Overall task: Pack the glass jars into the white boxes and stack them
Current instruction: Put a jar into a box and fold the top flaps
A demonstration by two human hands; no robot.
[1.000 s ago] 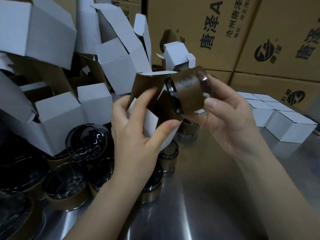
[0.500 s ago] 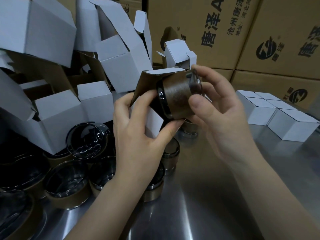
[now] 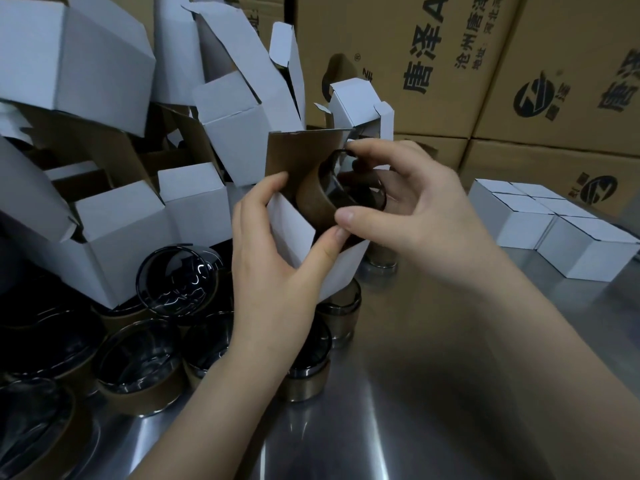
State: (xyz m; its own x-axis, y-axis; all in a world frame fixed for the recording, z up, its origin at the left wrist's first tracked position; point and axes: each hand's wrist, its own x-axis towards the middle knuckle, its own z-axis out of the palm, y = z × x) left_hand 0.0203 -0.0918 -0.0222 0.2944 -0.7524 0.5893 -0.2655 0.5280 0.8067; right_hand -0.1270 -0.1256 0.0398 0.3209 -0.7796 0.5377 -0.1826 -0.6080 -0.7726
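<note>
Steel table [image 3: 433, 393] up front, printed brown cartons [image 3: 571, 81] walled up behind, and I've got both hands meeting on one white box [image 3: 291, 230] in mid-air.

Left hand [image 3: 273, 271] grips that box, thumb curled onto its white wall and forefinger on the raised brown inner flap, the open mouth turned to the right. Right hand [image 3: 415, 209] pinches the glass jar [image 3: 322, 202] between thumb and curled fingers; the jar lies on its side, its brown-banded end partly inside the box mouth, its dark rim out toward the right palm. Below left I see loose jars [image 3: 138, 362] crowded on the steel, open white boxes [image 3: 104, 64] heaped above them. Far right, closed white boxes [image 3: 554, 230] sit touching in a neat block.
</note>
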